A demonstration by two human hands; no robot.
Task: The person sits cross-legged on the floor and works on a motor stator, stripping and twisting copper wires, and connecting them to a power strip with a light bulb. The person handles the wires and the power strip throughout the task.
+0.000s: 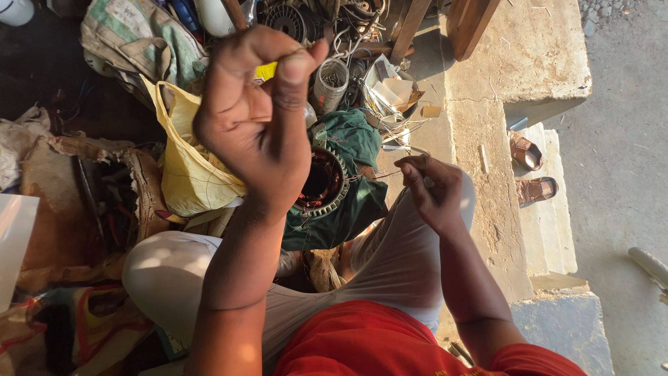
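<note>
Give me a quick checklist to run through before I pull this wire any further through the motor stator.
1. Left hand closed in a pinch, raised: ok.
2. Right hand pinching the thin wire: ok.
3. Wire between the hands taut and unkinked: cannot tell, too thin.
4. Stator seated on the green cloth: ok.
5. Stator slots free of tangles: cannot tell, left hand covers part.

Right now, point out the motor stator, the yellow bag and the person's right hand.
motor stator [332, 189]: head view, on its toothed metal rim at the right.
yellow bag [186, 170]: head view, on the middle of its crumpled side.
right hand [433, 189]: head view, on the back of the hand.
</note>
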